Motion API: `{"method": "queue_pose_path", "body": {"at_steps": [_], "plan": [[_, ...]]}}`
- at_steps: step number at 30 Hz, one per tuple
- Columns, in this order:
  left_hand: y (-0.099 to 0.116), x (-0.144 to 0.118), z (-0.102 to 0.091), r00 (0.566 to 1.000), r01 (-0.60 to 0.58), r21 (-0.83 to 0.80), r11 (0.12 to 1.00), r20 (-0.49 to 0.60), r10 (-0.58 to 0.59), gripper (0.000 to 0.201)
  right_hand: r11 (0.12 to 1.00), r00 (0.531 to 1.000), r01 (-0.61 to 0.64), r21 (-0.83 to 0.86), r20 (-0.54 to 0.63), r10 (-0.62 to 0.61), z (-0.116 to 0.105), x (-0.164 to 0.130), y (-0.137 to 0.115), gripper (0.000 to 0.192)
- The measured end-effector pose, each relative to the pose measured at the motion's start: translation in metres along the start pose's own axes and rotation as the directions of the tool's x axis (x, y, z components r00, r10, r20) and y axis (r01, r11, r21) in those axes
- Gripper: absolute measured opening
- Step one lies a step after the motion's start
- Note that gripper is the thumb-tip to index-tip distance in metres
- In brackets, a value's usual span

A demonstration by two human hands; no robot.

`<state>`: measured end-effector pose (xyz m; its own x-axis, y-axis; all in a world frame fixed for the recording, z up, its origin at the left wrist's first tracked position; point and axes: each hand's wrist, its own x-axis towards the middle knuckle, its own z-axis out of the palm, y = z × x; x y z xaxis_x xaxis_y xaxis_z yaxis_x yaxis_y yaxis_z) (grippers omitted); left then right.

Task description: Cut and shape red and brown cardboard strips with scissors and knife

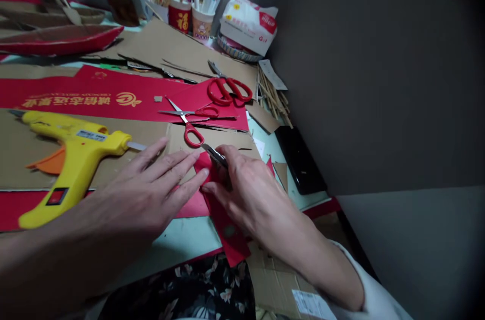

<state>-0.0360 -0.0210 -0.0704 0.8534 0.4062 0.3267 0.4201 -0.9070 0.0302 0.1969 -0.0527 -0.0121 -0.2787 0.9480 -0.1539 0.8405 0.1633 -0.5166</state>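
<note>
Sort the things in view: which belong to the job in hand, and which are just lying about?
In hand:
red strip, touched by the left hand
dark narrow tool, held in the right hand

Seemingly just lying about:
yellow glue gun
smaller scissors
larger scissors
black rectangular object
white packet

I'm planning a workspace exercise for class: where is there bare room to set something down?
Bare tabletop shows at the near edge, between the left forearm and the red strip. The cardboard sheet between cups and larger scissors is largely bare too. Crowded: around left hand and right hand, by glue gun and cutter.
</note>
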Motion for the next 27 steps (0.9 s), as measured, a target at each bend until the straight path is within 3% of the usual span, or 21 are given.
{"method": "queue_pose_path", "body": {"at_steps": [4,6,8,10,12,13,16,21,24,27], "plan": [[0.012,0.006,-0.027,0.974,0.193,-0.074,0.978,-0.102,-0.2,0.044,0.954,0.99,-0.025,0.3,-0.125,0.065,-0.007,-0.003,0.005,0.011],[0.014,0.015,-0.043,0.923,0.361,-0.185,0.914,-0.068,-0.378,0.034,0.833,0.988,-0.016,0.553,-0.12,0.098,-0.01,-0.006,0.003,0.019],[0.016,0.026,-0.054,0.851,0.501,-0.405,0.765,0.069,-0.52,0.031,0.637,0.99,0.007,0.771,-0.097,0.105,-0.01,-0.01,-0.002,0.024],[0.017,0.04,-0.06,0.799,0.554,-0.641,0.531,0.23,-0.556,0.031,0.452,0.989,0.022,0.892,-0.086,0.123,-0.006,-0.013,-0.009,0.025],[0.019,0.053,-0.061,0.783,0.544,-0.769,0.335,0.322,-0.533,0.024,0.353,0.982,0.031,0.935,-0.094,0.165,-0.001,-0.015,-0.012,0.029],[0.019,0.058,-0.06,0.779,0.543,-0.786,0.295,0.341,-0.526,0.021,0.35,0.979,0.042,0.936,-0.108,0.171,0.001,-0.016,-0.011,0.031],[0.014,0.069,-0.056,0.781,0.566,-0.734,0.375,0.332,-0.529,0.021,0.514,0.973,0.063,0.855,-0.168,0.16,0.0,-0.024,0.005,0.029],[0.004,0.074,-0.041,0.773,0.631,-0.506,0.588,0.341,-0.535,0.041,0.861,0.972,-0.033,0.508,-0.185,0.146,-0.01,-0.051,0.043,0.044],[0.004,0.07,-0.029,0.73,0.678,-0.284,0.678,0.361,-0.58,0.058,0.94,0.969,-0.054,0.338,-0.209,0.131,-0.011,-0.061,0.051,0.032],[0.007,0.063,-0.021,0.737,0.655,-0.133,0.744,0.332,-0.589,0.056,0.984,0.974,-0.082,0.16,-0.198,0.114,-0.008,-0.06,0.048,0.021]]}}
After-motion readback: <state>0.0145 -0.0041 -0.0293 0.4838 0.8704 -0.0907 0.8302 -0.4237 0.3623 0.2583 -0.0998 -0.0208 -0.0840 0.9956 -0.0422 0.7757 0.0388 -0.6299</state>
